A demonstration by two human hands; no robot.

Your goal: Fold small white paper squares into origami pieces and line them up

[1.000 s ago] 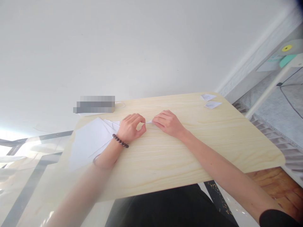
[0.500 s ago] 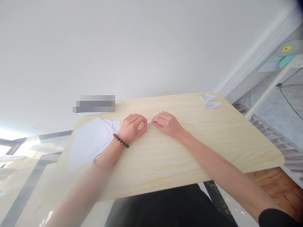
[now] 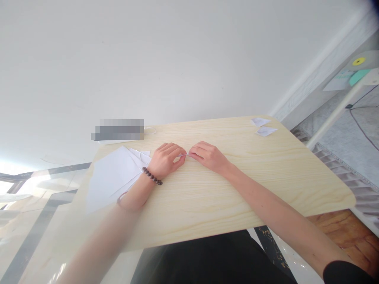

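Between my two hands, just above the middle of the table, is a small folded piece of white paper [image 3: 183, 155], seen nearly edge-on. My left hand [image 3: 166, 161], with a dark beaded bracelet on its wrist, pinches it between thumb and forefinger. From the other side my right hand [image 3: 209, 156] pinches its right end with thumb and fingertips. The fingertips of both hands are almost touching and hide most of the paper. White paper sheets [image 3: 109, 177] lie beside and partly behind my left wrist, overlapping one another.
Two folded paper pieces [image 3: 266, 131], kite-shaped, lie at the table's far right corner. A blurred-out grey object [image 3: 120, 132] stands at the back left, a thin white cable beside it. The light wooden table [image 3: 281, 169] meets a white wall [image 3: 177, 59] behind.
My hands have drawn slightly closer together, so less of the paper shows between the fingertips. The sheets and folded pieces stay where they were.
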